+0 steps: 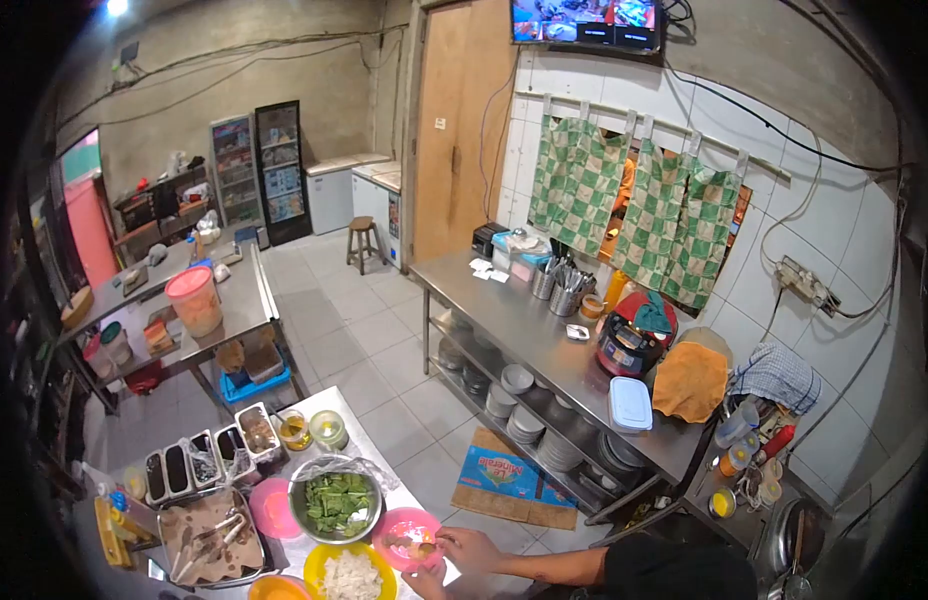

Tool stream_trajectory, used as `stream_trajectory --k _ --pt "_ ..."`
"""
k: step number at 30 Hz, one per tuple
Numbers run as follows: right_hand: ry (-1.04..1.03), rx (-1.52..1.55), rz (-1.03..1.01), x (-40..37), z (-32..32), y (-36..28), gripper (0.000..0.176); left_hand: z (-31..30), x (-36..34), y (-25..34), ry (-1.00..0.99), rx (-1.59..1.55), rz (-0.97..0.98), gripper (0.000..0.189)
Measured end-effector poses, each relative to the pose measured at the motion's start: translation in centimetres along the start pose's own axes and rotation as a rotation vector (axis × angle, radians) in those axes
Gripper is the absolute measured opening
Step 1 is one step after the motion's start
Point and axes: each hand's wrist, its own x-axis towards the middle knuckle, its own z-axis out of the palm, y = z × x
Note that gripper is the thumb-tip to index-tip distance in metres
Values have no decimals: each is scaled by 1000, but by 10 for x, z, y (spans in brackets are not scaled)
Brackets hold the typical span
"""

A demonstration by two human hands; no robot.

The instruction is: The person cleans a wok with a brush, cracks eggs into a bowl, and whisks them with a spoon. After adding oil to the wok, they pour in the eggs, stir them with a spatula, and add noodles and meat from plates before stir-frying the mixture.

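Observation:
Both of my hands are at a pink bowl [389, 524] near the bottom centre. My right hand [468, 550] reaches in from the right, its fingers pinched at the bowl's rim around something small and brownish that I cannot make out. Below it, my left hand [426, 581] has its fingers closed at the bowl's near edge. Something shiny and orange-brown shows inside the bowl. Just left stands a yellow plate [315, 573] with a white heap, probably rice [351, 578]. Behind it, chopped green leaves [336, 502] fill a metal bowl [297, 512].
Another pink dish [271, 508] and a tray with tongs [212, 548] lie left, beside several sauce containers [178, 467]. Across the tiled floor, a steel table [504, 290] carries cutlery holders and a red rice cooker [632, 340]. Cardboard [514, 478] lies on the floor.

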Motion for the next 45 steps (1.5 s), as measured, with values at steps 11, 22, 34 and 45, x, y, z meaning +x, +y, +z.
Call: stream_trajectory --k 11,22,34,45 --pt "65 37 72 16 0 4 24 -8 5 8 -32 56 -9 40" --pt "-58 87 136 19 5 -9 28 -21 20 -1 -78 56 84 37" --pt "-113 53 44 13 7 3 22 25 -39 42 26 157 97 55" --pt "-76 181 57 13 10 -6 22 14 -30 34 22 99 43 68"
